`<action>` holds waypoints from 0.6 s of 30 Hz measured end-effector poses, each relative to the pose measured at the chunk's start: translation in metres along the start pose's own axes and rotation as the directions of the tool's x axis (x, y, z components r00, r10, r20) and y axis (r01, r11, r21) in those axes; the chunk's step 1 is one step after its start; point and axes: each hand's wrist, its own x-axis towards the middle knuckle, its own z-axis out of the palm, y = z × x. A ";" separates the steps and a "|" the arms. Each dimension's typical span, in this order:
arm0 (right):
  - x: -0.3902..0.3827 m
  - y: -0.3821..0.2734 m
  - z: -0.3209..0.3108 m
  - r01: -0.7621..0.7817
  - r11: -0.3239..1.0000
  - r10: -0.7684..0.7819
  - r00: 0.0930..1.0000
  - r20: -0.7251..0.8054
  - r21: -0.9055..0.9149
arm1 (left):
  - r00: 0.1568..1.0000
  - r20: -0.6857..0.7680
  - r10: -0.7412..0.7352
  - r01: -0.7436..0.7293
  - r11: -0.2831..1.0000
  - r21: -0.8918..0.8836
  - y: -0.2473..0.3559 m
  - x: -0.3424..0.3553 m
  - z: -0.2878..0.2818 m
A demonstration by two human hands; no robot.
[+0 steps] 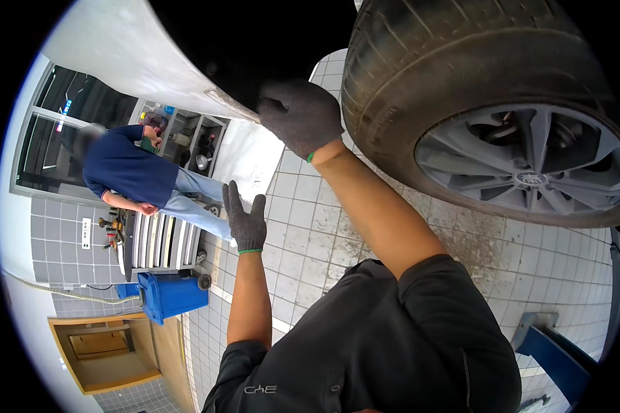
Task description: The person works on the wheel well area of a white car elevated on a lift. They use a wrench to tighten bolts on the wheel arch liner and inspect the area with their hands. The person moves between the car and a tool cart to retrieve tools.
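Head view: right hand (300,117) curled on wheel-arch lip (231,103) beside tyre (393,89); left hand (246,219) open, empty. Keep fingers clear of tread.

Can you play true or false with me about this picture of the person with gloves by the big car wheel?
1. The right hand in a dark grey knit glove touches the white car body edge above the wheel. True.
2. The left hand grips a wrench. False: it is open and holds nothing.
3. The black rubber tyre on its grey spoked wheel lies flat on the floor. False: it is upright on the car.
4. A blue plastic bin stands on the tiled floor. True.
5. The other person in a dark blue shirt wears gloves. False: that person's hands look bare.
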 end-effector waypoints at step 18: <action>0.022 0.056 0.046 -0.017 0.940 0.208 0.819 -0.534 0.340 | 0.995 0.071 0.063 -0.064 0.998 0.011 0.034 -0.001 -0.016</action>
